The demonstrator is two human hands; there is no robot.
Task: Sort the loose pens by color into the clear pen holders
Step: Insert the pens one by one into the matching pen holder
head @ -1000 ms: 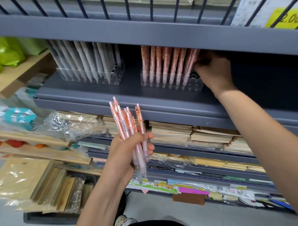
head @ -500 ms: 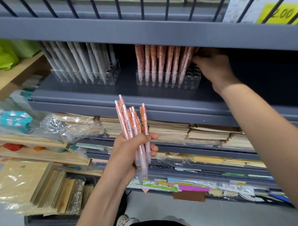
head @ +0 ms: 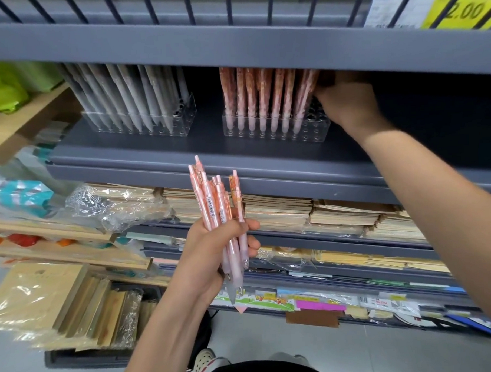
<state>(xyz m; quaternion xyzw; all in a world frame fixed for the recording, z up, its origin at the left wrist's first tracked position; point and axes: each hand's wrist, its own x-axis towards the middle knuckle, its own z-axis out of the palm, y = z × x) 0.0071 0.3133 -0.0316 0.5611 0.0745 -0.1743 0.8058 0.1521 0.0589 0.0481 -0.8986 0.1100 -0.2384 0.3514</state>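
Colour sort in progress at grey shelf (head: 153, 159), upper half of frame
Pink-pen holder (head: 275, 129) upper centre, grey-pen holder (head: 140, 124) to its left. Right hand (head: 350, 105) at pink-pen holder's right end, fingers hidden, grasp not discernible. Left hand (head: 210, 255), centre frame, wraps loose pink pens (head: 211, 198). Judged light, stiff, slick plastic; pinch singly mid-barrel

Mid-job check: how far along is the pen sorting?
Done: grey pens stand in the left holder, and a row of pink pens fills most of the right holder. In hand: the left-hand grip holds a bundle of loose pink pens; the right-hand grip is at the right holder's end, its fingers hidden. Left: slotting that bundle into the free holes there.
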